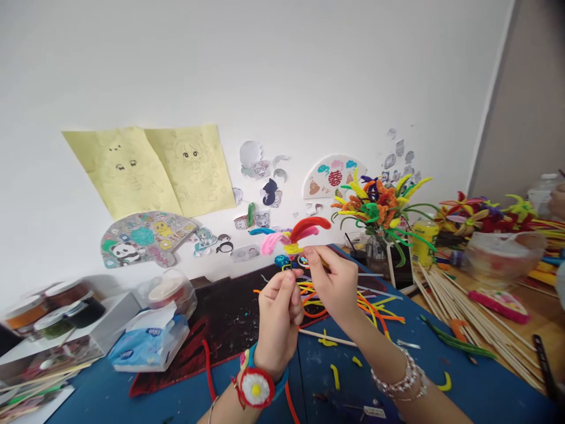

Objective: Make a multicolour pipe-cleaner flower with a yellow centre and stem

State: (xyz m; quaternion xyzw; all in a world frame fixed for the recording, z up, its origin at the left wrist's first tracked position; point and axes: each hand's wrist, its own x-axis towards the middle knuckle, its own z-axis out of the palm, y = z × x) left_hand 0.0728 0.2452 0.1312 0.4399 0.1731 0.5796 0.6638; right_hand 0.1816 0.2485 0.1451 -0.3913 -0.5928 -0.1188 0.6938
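Observation:
A pipe-cleaner flower [292, 248] with red, pink and blue petals and a yellow base is held up in front of me, above the table. Beneath it, my left hand [279, 309] is closed in a pinch on the flower's thin stem. My right hand [334, 281] pinches at the yellow base from the right side; its fingers partly hide what they grip. Loose orange and yellow pipe cleaners [371, 309] lie behind and below my hands. A thin wooden stick [329, 337] rests on the table behind my wrists.
A tissue pack [150, 341] and paint jars [70, 291] are at left. On the right are a vase [377, 253] of pipe-cleaner flowers, a yellow bottle [424, 241], wooden sticks [468, 321] and a plastic bowl [505, 253]. Part of another person's hand [557, 202] shows at the right edge.

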